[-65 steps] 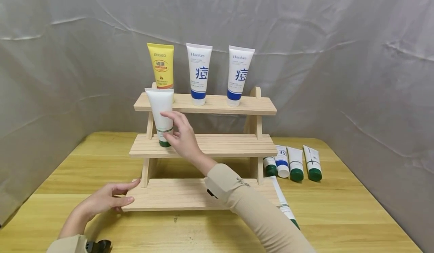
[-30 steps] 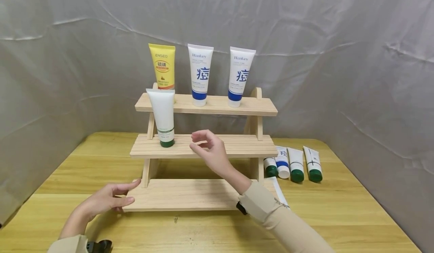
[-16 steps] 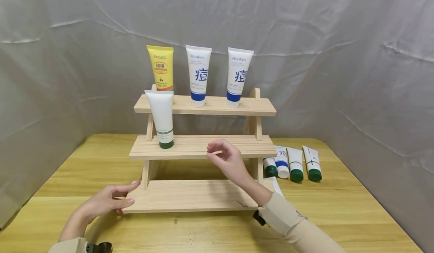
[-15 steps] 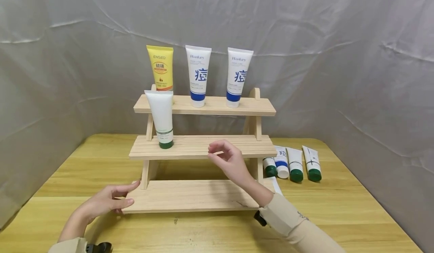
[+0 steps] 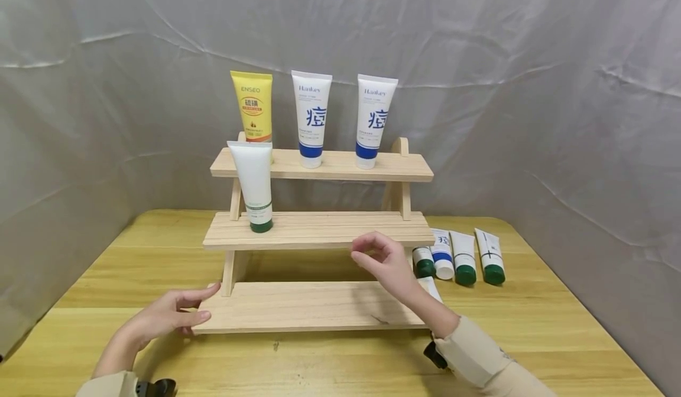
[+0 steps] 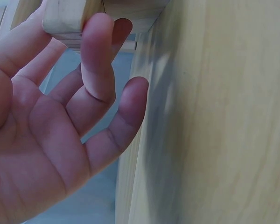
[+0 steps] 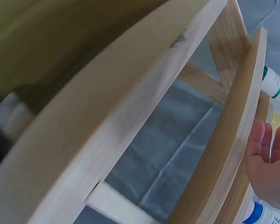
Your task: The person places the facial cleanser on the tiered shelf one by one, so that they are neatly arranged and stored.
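Since the earlier frames the right hand (image 5: 385, 261) has let go of the white tube with green cap (image 5: 254, 184) and drawn back rightward and down; it now hangs in the air in front of the right end of the middle shelf, holding nothing, fingers loosely curled with thumb and forefinger close together. The left hand (image 5: 165, 317) has not shifted.

Wooden surface (image 5: 532, 326): carries the three-tier wooden shelf rack (image 5: 319, 228), set against a grey cloth backdrop (image 5: 532, 90).

Rack, top shelf: yellow tube (image 5: 252, 106) at left, then two white tubes with blue bands (image 5: 311, 116), all upright on their caps. Middle shelf: the white tube with green cap stands upright on its cap near the left end, well apart from the right hand and up-left of it. The bottom shelf carries nothing visible.

Left hand: rests at the left front corner of the bottom shelf, fingers relaxed and mostly straight, tips touching the board's edge; the left wrist view shows a fingertip against the wood.

Row of tubes (image 5: 463, 258) lying on the surface just right of the rack: three green-capped, one blue-banded. These lie near the right hand, to its right. One more tube (image 5: 430, 288) lies partly hidden behind the right wrist.
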`<control>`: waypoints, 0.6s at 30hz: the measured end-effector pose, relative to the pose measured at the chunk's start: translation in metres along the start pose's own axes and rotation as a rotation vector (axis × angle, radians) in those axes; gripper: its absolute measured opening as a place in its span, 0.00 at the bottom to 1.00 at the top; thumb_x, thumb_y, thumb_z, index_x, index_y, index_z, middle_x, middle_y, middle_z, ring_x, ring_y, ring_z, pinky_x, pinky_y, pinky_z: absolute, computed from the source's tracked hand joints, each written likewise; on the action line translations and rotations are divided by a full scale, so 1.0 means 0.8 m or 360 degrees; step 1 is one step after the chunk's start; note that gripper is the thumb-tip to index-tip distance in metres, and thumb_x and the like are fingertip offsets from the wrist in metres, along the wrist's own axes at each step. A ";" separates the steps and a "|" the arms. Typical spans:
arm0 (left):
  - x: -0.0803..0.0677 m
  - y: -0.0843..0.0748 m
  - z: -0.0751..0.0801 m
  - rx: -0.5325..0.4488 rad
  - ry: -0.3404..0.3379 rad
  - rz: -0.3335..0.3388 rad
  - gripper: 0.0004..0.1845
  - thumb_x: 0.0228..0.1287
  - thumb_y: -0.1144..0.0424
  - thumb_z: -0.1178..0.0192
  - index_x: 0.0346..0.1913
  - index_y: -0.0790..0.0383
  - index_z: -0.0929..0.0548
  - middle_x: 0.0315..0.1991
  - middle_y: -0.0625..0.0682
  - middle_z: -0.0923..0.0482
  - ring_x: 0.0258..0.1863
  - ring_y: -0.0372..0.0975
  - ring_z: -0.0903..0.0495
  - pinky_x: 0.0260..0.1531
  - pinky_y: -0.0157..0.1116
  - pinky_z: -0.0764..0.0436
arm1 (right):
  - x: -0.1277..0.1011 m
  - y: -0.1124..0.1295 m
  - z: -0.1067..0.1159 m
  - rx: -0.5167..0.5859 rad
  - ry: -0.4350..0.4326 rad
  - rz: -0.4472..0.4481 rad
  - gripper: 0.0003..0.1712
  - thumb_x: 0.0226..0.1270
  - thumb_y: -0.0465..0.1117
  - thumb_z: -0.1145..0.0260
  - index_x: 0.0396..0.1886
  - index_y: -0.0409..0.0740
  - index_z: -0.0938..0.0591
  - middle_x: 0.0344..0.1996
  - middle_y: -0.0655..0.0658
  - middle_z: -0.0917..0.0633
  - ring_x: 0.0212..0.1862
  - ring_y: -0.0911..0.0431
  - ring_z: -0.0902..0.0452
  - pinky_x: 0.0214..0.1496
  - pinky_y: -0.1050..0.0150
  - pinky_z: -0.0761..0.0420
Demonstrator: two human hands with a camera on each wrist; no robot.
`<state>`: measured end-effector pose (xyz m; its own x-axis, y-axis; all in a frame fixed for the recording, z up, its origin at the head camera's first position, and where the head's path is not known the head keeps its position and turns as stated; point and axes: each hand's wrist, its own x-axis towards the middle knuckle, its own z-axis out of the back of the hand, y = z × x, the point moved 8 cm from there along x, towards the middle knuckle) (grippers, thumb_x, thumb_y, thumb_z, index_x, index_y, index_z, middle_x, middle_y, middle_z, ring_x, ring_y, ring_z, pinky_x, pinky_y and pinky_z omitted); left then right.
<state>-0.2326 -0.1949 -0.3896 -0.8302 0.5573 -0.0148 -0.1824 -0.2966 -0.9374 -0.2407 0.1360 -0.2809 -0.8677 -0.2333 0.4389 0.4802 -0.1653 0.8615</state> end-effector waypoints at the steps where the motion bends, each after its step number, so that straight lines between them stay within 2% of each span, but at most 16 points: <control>1: 0.000 0.000 0.000 0.0004 -0.0008 0.0012 0.29 0.64 0.65 0.45 0.65 0.71 0.40 0.58 0.81 0.44 0.22 0.34 0.27 0.22 0.34 0.24 | -0.002 -0.001 0.003 0.0003 0.0002 -0.0019 0.10 0.59 0.28 0.38 0.39 0.25 0.24 0.37 0.30 0.21 0.36 0.62 0.24 0.38 0.68 0.21; 3: 0.000 -0.001 0.000 0.0016 -0.0014 0.0017 0.30 0.64 0.65 0.44 0.63 0.78 0.42 0.58 0.81 0.44 0.21 0.34 0.28 0.22 0.34 0.24 | -0.007 -0.005 0.011 -0.0011 -0.0002 -0.0059 0.10 0.59 0.28 0.38 0.39 0.25 0.23 0.36 0.30 0.21 0.34 0.62 0.23 0.37 0.66 0.20; 11: 0.000 0.000 0.001 0.0021 -0.0021 0.0006 0.29 0.64 0.65 0.44 0.65 0.70 0.39 0.60 0.81 0.47 0.21 0.34 0.28 0.21 0.34 0.24 | -0.025 -0.014 0.048 -0.0067 -0.0056 -0.0104 0.09 0.59 0.27 0.39 0.38 0.23 0.24 0.33 0.44 0.19 0.32 0.64 0.22 0.33 0.63 0.19; 15: 0.000 0.001 0.001 0.0008 -0.0014 -0.0003 0.25 0.64 0.65 0.45 0.64 0.49 0.33 0.59 0.82 0.47 0.22 0.34 0.27 0.22 0.34 0.24 | -0.037 -0.014 0.071 -0.0140 -0.0087 -0.0125 0.10 0.60 0.28 0.38 0.38 0.24 0.24 0.31 0.52 0.19 0.32 0.63 0.23 0.32 0.64 0.19; 18: 0.000 0.000 0.001 0.0001 -0.0011 -0.0011 0.24 0.64 0.65 0.45 0.58 0.33 0.31 0.59 0.82 0.47 0.22 0.34 0.27 0.22 0.34 0.24 | -0.046 -0.017 0.088 -0.0195 -0.0111 -0.0151 0.10 0.60 0.28 0.38 0.39 0.24 0.24 0.31 0.51 0.19 0.32 0.62 0.22 0.32 0.65 0.20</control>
<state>-0.2326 -0.1956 -0.3896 -0.8325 0.5541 -0.0058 -0.1885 -0.2930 -0.9374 -0.2241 0.2140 -0.2906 -0.9148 -0.1448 0.3772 0.4038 -0.3000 0.8643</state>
